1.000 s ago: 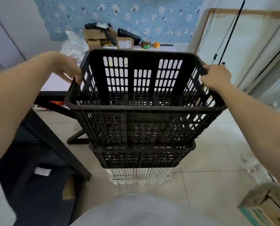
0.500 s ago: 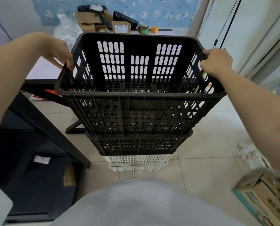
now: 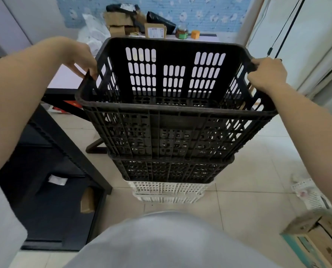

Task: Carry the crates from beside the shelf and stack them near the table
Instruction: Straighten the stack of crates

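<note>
A dark shelving frame [image 3: 70, 151] fills the lower left, and beyond it lies the pale surface [image 3: 64, 82]. Beside that, a person's left hand [image 3: 82, 60] curls its fingers over the left rim of a black crate [image 3: 173, 120]. The crate sits on top of a stack on the tiled floor, just in front of the surface. Directly beneath it is a second black crate [image 3: 171, 169], with white crates [image 3: 167, 190] at the bottom. On the far side, the right hand [image 3: 265, 74] grips the right rim near the back corner.

The step in hand appears to be setting this crate onto the pile. Whether it is fully seated cannot be told from this angle. The next move likely calls for easing both sides down evenly until the base settles square on the crate below, then letting go with both hands.

On the surface behind, a small cardboard box [image 3: 155, 32] bears a white label too small to read. A jar [image 3: 181, 32] stands to its right. The printing on the carton [image 3: 320, 240] at lower right is not legible.
</note>
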Motion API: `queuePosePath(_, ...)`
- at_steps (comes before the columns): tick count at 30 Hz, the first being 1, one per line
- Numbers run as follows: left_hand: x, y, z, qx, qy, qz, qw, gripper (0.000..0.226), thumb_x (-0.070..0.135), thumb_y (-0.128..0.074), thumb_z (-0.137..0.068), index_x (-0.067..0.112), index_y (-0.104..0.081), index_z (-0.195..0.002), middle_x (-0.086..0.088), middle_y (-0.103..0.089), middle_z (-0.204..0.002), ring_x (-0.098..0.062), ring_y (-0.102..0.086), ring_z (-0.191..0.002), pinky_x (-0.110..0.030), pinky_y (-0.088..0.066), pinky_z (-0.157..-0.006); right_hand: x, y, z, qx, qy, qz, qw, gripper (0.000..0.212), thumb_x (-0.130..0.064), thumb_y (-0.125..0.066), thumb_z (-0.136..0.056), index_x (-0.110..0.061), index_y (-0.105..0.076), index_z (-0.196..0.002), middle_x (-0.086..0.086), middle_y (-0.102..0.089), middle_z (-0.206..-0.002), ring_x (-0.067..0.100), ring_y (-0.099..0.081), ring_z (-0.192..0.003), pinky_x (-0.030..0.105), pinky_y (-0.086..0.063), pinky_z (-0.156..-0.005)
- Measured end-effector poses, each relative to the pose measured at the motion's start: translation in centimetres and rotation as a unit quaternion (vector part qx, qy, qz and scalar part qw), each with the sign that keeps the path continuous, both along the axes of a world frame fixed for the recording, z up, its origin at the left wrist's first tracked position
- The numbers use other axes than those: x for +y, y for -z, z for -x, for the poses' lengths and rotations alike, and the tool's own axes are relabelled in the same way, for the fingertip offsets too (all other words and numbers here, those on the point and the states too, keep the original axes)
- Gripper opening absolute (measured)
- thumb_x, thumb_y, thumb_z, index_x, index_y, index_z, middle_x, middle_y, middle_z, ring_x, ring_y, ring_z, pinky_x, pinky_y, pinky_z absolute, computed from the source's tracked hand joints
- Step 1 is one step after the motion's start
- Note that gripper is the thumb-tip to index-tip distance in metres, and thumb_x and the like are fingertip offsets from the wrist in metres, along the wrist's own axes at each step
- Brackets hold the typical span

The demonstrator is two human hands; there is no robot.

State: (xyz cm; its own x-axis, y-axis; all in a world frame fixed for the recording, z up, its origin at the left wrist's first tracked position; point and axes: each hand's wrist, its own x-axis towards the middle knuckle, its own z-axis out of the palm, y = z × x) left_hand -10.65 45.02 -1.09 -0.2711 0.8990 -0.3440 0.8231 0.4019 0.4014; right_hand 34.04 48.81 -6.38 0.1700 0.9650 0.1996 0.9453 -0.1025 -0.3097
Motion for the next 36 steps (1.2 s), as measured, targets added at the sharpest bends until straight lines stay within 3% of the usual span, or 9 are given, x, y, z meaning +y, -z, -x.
queuePosePath(4,-0.1,0.0,-0.2,0.006,-0.004,-0.011,1.0,0.016,-0.012,-0.066,-0.079,-0.006,-0.062,-0.093,-0.013,-0.063,-0.092,-0.025,-0.056,-0.097,-0.022,-0.056,-0.052,-0.1,-0.2,0.2,-0.011,-0.013,0.004,1.0,0.063,-0.018,-0.042,-0.063,-0.024,-0.059,-0.123,0.018,-0.062,-0.119,0.041,-0.047,-0.121,0.044,-0.048,-0.091)
queuePosePath(7,0.1,0.3,-0.1,0.017,-0.01,-0.04,0.999,0.025,-0.012,-0.066,-0.078,-0.008,-0.062,-0.102,-0.014,-0.06,-0.096,-0.027,-0.055,-0.094,-0.023,-0.056,-0.053,0.1,0.0,0.0,-0.006,-0.016,0.005,1.0,0.059,-0.014,-0.047,-0.072,-0.023,-0.053,-0.13,0.013,-0.056,-0.131,0.034,-0.043,-0.128,0.042,-0.046,-0.094)
queuePosePath(11,0.2,1.0,0.0,0.052,-0.01,-0.057,0.997,0.026,-0.01,-0.066,-0.079,-0.009,-0.064,-0.105,-0.016,-0.058,-0.1,-0.029,-0.054,-0.089,-0.033,-0.049,-0.081,0.4,0.4,-0.1,-0.03,-0.021,0.037,0.999,0.061,-0.011,-0.051,-0.079,-0.018,-0.04,-0.139,0.021,-0.052,-0.129,0.039,-0.041,-0.126,0.046,-0.045,-0.094)
queuePosePath(18,-1.4,1.4,-0.9,0.156,0.003,-0.083,0.984,0.038,0.009,-0.068,-0.084,-0.007,-0.063,-0.118,-0.027,-0.064,-0.111,-0.033,-0.054,-0.083,-0.037,-0.048,-0.079,-0.4,0.6,-1.1,-0.037,-0.047,0.104,0.993,0.075,-0.016,-0.053,-0.081,-0.025,-0.019,-0.147,0.026,-0.046,-0.128,0.045,-0.044,-0.119,0.051,-0.046,-0.093)
queuePosePath(21,-2.9,2.2,-1.2,0.184,-0.008,-0.088,0.979,0.046,0.017,-0.066,-0.086,-0.008,-0.057,-0.124,-0.031,-0.059,-0.124,-0.041,-0.057,-0.104,-0.041,-0.045,-0.093,-0.8,0.9,-1.8,-0.026,-0.06,0.111,0.992,0.075,-0.018,-0.053,-0.081,-0.032,-0.017,-0.145,0.024,-0.048,-0.125,0.045,-0.046,-0.116,0.051,-0.047,-0.088)
queuePosePath(23,-4.3,2.8,-1.3,0.181,-0.026,-0.088,0.979,0.052,0.022,-0.064,-0.088,-0.008,-0.052,-0.128,-0.03,-0.054,-0.131,-0.043,-0.05,-0.12,-0.041,-0.041,-0.098,-0.9,1.0,-2.1,-0.013,-0.074,0.114,0.991,0.073,-0.02,-0.052,-0.079,-0.033,-0.019,-0.143,0.024,-0.052,-0.12,0.044,-0.049,-0.111,0.05,-0.049,-0.086)
queuePosePath(28,-9.0,3.8,-1.1,0.147,-0.098,-0.097,0.98,0.062,0.037,-0.057,-0.092,-0.005,-0.041,-0.136,-0.028,-0.051,-0.134,-0.044,-0.049,-0.122,-0.044,-0.043,-0.098,-0.5,1.6,-2.5,-0.001,-0.102,0.105,0.989,0.063,-0.023,-0.053,-0.08,-0.026,-0.025,-0.137,0.024,-0.058,-0.104,0.043,-0.057,-0.094,0.043,-0.05,-0.071)
queuePosePath(31,-11.8,4.4,-1.1,0.13,-0.124,-0.11,0.978,0.067,0.05,-0.046,-0.094,-0.003,-0.042,-0.134,-0.028,-0.054,-0.13,-0.044,-0.053,-0.116,-0.045,-0.045,-0.092,-0.5,1.9,-2.7,-0.026,-0.107,0.091,0.99,0.055,-0.027,-0.051,-0.079,-0.021,-0.029,-0.129,0.027,-0.057,-0.105,0.046,-0.057,-0.095,0.049,-0.052,-0.079)
queuePosePath(36,-15.5,4.7,-1.2,0.111,-0.122,-0.099,0.981,0.066,0.052,-0.032,-0.098,0.002,-0.045,-0.138,-0.022,-0.052,-0.137,-0.04,-0.049,-0.125,-0.044,-0.041,-0.101,-1.9,1.7,-2.8,-0.026,-0.1,0.097,0.99,0.051,-0.03,-0.051,-0.081,-0.02,-0.032,-0.126,0.026,-0.055,-0.107,0.047,-0.055,-0.097,0.051,-0.052,-0.081)
